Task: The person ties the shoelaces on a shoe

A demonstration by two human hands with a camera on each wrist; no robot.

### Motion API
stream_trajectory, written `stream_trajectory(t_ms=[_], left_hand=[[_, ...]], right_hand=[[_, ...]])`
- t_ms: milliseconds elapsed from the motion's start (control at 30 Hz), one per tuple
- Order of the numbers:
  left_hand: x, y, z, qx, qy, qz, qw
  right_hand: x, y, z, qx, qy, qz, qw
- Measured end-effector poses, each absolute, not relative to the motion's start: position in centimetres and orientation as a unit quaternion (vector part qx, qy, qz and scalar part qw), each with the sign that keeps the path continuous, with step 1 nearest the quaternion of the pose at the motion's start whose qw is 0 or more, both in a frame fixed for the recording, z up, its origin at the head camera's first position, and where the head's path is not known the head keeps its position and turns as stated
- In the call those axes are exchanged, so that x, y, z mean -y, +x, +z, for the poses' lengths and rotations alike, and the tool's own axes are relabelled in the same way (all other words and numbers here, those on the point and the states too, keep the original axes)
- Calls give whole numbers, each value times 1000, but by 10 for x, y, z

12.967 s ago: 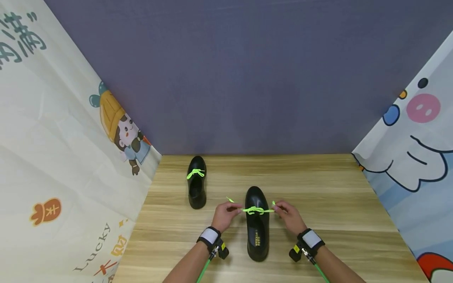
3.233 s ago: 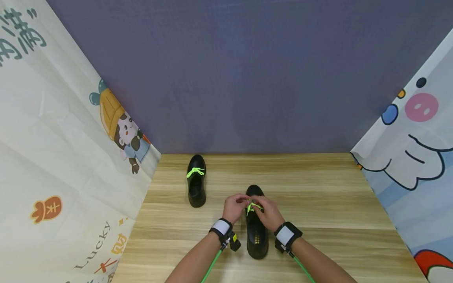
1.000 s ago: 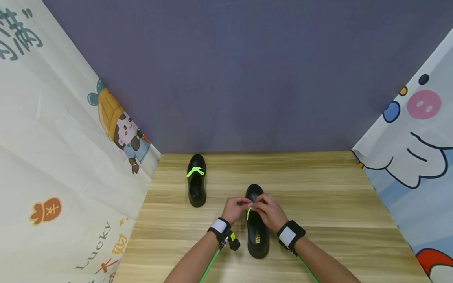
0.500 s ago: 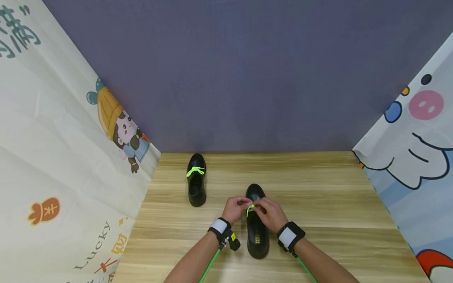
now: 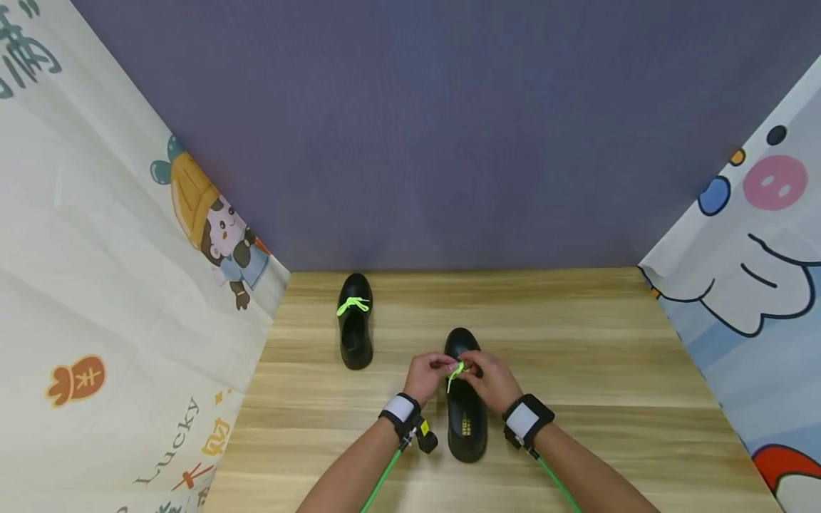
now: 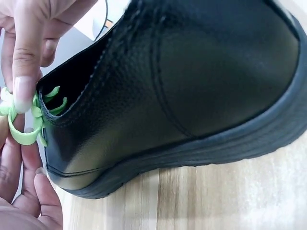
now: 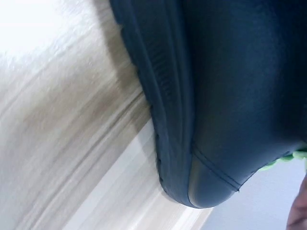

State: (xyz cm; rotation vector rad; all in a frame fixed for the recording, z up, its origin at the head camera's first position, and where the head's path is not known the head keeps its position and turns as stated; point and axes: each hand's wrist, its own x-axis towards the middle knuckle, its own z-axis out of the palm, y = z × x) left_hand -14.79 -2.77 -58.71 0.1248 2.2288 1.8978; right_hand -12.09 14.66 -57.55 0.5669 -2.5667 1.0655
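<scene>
A black leather shoe (image 5: 467,420) stands on the wooden table, toe pointing away from me. My left hand (image 5: 425,379) pinches its neon green shoelace (image 5: 452,377) from the left side. From the right, my right hand (image 5: 494,383) also pinches the lace, and the fingertips of both hands nearly meet over the shoe's tongue. In the left wrist view a curved loop of shoelace (image 6: 23,138) shows between the two hands, and short ends hang at the shoe opening. The fingers hide most of the knot area. The right wrist view shows mainly the shoe's side (image 7: 225,96).
A matching black shoe (image 5: 355,342) with its green lace in a bow stands farther back on the left. Wood-grain table (image 5: 577,342) surrounds both shoes. A grey-blue panel (image 5: 449,142) rises behind, and printed cloths (image 5: 128,285) border the sides.
Earlier, the hands were spread apart, pulling the lace ends sideways. They since came together over the shoe. In the last second only the fingers shift slightly, and more lace shows between them.
</scene>
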Motion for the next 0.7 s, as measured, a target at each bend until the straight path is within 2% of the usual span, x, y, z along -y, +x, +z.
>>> stream_trajectory(t_ms=[233,533,700], left_hand=[[27,-148,-583,-763,22,638,101],[26,-144,-594,-818,28,574,12],[28,-142,-599,-820,34,572,7]], right_hand=[[-146,-120,-572,894,178,386,142],[-160,-122,-571,888,230,367,153],[-168,-123,-575,870,277,377,157]])
